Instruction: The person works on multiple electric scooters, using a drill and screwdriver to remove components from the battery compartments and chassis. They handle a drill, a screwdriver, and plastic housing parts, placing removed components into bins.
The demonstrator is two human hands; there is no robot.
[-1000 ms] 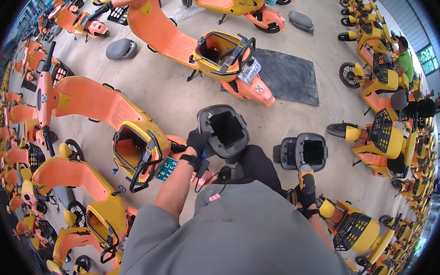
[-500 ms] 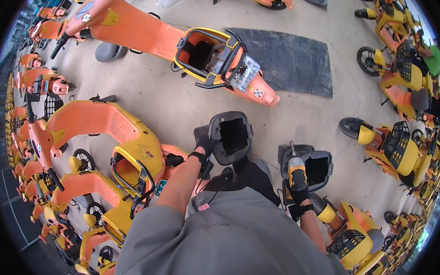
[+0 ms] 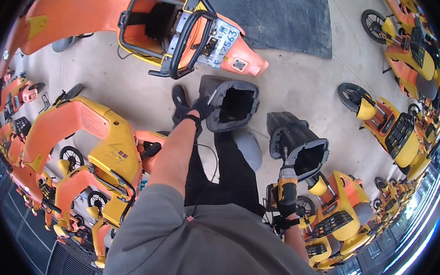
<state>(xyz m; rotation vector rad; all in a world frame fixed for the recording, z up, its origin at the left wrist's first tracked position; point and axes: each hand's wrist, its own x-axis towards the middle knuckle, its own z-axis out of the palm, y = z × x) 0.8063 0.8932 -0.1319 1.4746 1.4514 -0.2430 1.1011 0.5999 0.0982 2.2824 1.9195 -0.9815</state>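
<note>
My left fingers [image 3: 203, 107] grip dark grey, box-shaped plastic bin [image 3: 231, 123]; right fingers [image 3: 286, 208] hold yellow-and-black drill [image 3: 287, 188]. If left fingers slip, bin could fall.

A hollow dark-grey box [image 3: 232, 126] shows its open mouth to the view. To its right, a similar box [image 3: 295, 133] tilts, open too; an orange-and-black drill [image 3: 287, 187] points alongside, contact unclear.
</note>
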